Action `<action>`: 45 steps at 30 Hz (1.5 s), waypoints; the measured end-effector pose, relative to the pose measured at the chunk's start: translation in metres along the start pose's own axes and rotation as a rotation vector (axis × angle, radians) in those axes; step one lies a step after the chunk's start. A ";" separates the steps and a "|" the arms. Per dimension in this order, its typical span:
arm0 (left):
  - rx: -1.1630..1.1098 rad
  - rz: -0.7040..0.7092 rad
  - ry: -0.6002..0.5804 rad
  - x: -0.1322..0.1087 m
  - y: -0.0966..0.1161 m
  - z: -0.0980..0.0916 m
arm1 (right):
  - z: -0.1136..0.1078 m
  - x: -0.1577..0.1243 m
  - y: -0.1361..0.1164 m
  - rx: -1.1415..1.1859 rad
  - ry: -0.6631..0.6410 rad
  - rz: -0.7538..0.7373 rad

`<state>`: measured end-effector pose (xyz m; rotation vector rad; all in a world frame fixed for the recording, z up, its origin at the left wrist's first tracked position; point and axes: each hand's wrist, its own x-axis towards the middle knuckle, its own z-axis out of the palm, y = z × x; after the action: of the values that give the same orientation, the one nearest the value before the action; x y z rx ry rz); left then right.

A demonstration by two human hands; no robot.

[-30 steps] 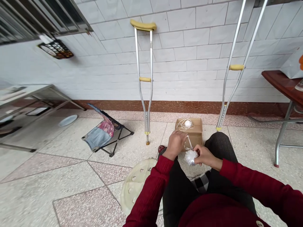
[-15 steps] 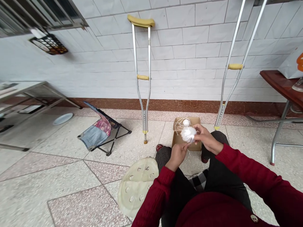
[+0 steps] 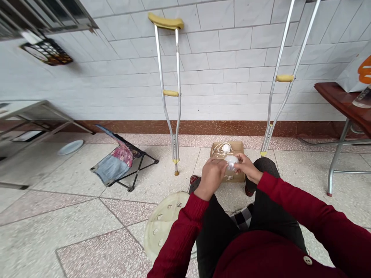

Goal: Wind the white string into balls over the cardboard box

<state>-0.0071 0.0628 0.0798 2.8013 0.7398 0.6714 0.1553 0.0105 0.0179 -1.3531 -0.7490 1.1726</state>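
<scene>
In the person's lap and just above the knees: a left hand (image 3: 211, 178) and a right hand (image 3: 247, 168), both bare, extending from dark red knit sleeves (image 3: 179, 231). Both hands are closed on a fluffy white tuft (image 3: 232, 162), pinching it between them; the fingers partly hide it. The tuft sits directly above a shallow brown cardboard box (image 3: 236, 147) resting on the floor between the person's feet. Inside the box: a loose coil of thin white cord (image 3: 216, 153) and a small white ball (image 3: 226, 147).

Beside the left knee: a round, pale perforated plastic seat (image 3: 162, 227). Under the lap: a black-and-white checked cloth (image 3: 242, 218).

Farther out on the speckled terrazzo floor (image 3: 72, 216): a low folding stool with a black metal frame and patchwork denim seat (image 3: 117, 166), and a pale round plate (image 3: 70, 147).

Against the white tiled wall (image 3: 220, 65): two aluminium underarm crutches with yellow pads, one (image 3: 166, 92) left of the box, one (image 3: 278, 77) right of it. At far right: a dark wooden table (image 3: 339, 100) bearing a white bag with an orange mark (image 3: 352, 73).
</scene>
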 end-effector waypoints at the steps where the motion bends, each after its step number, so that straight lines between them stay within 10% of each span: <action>1: -0.028 -0.022 0.007 -0.006 0.005 0.004 | 0.001 0.005 -0.006 0.028 0.029 -0.020; 8: -0.315 -0.226 -0.012 -0.030 0.004 0.039 | 0.010 -0.008 -0.025 0.100 -0.019 -0.105; 17: -0.123 -0.064 -0.033 -0.029 0.006 0.040 | -0.011 -0.017 -0.020 -0.141 -0.148 -0.194; 25: -0.280 -0.209 -0.118 -0.046 0.012 0.060 | -0.009 0.008 -0.020 -0.120 0.090 -0.157; 31: -0.360 -0.366 -0.172 -0.035 -0.021 0.083 | 0.008 -0.029 -0.017 -0.178 -0.152 -0.142; 38: -0.189 -0.057 -0.285 0.013 -0.053 0.048 | -0.008 -0.054 0.009 -0.204 -0.386 0.065; 45: 0.066 0.040 -0.174 0.017 -0.019 0.018 | -0.013 0.010 0.015 -0.111 -0.034 0.068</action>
<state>0.0065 0.0873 0.0651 2.8947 0.6869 0.4096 0.1679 0.0132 -0.0006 -1.4634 -0.8079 1.2246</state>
